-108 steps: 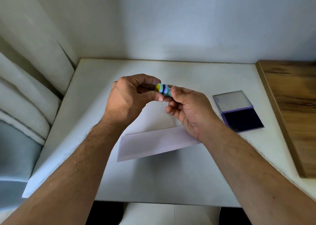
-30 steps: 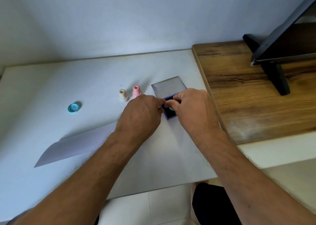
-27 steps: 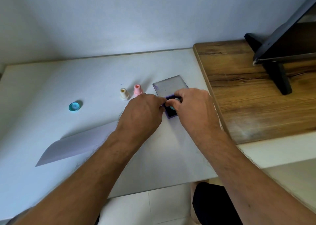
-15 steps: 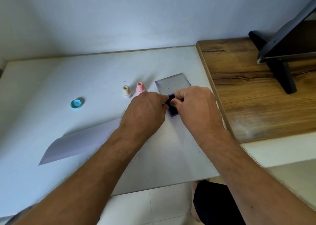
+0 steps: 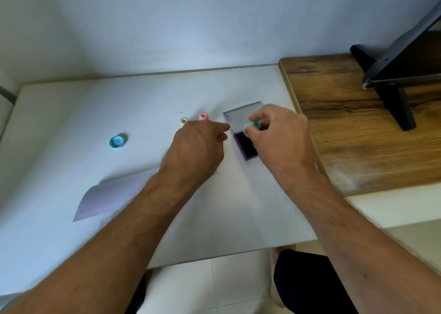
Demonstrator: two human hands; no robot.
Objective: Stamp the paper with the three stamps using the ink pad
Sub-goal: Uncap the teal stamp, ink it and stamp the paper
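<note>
With the green stamp pinched in the right hand just above the ink pad, and the left hand loosely curled and holding nothing beside it, carry it face-down to the paper and press squarely.

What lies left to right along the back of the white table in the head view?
Blue cap → cream stamp → pink stamp → ink pad, the green stamp held over it in the right hand → wooden board → black stand.
</note>
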